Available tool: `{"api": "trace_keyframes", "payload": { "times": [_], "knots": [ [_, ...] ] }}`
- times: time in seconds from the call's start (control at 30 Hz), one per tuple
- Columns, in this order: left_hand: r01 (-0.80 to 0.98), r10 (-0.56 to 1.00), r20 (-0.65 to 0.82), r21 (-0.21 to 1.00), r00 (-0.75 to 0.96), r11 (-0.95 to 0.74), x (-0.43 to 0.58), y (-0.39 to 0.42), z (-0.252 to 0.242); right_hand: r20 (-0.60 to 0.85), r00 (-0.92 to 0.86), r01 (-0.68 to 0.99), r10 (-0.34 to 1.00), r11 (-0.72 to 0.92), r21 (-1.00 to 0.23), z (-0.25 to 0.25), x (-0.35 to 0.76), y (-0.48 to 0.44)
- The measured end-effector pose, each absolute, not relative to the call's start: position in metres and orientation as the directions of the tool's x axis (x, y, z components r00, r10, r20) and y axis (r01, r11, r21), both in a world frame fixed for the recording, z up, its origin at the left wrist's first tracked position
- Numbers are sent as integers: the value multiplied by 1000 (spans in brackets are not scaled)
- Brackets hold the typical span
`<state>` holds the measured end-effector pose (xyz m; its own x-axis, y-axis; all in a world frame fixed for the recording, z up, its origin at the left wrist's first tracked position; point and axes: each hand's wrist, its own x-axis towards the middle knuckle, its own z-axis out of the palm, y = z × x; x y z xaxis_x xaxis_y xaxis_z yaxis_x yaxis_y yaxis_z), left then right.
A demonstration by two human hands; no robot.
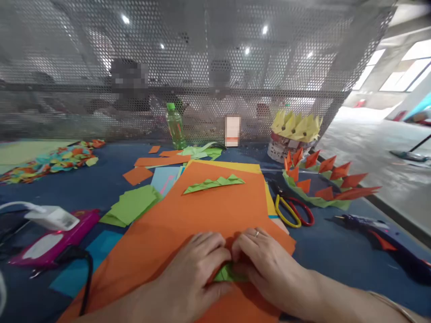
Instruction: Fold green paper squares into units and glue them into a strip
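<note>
Low in the middle, my left hand (202,264) and my right hand (266,264) are closed on a small piece of folded green paper (230,272). Fingers of both hands cover most of it, and only its lower part shows between them. Beneath lies a large sheet of orange paper (215,213). Farther up this sheet rests a strip of folded green paper points (215,183), apart from my hands. A stack of green paper squares (133,204) sits left of the sheet.
At right are scissors (294,211), a glue gun (380,235), an orange-and-green paper crown (332,202) and a yellow paper crown (296,125). A green bottle (175,128) stands behind. At left lie a pink power strip (55,242) with cables and a paper garland (60,159). A perforated screen (202,40) closes the back.
</note>
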<state>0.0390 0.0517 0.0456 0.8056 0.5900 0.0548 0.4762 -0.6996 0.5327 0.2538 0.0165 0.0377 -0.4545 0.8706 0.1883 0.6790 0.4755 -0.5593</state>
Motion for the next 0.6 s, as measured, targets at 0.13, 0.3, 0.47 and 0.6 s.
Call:
{"api": "trace_keyframes", "payload": {
  "times": [0.13, 0.3, 0.47, 0.6],
  "knots": [
    [511, 619, 46, 519, 784, -685, 43, 51, 56, 218, -426, 682, 878, 470, -561, 37, 258, 20],
    [569, 666, 72, 457, 743, -684, 52, 89, 73, 248, -413, 704, 876, 480, -523, 42, 265, 25],
    [719, 782, 100, 337, 615, -608, 82, 172, 89, 300, -372, 772, 878, 472, -425, 57, 281, 35],
    [763, 794, -78, 347, 603, -545, 108, 227, 96, 325, -291, 847, 900, 400, -349, 74, 308, 21]
  ]
}}
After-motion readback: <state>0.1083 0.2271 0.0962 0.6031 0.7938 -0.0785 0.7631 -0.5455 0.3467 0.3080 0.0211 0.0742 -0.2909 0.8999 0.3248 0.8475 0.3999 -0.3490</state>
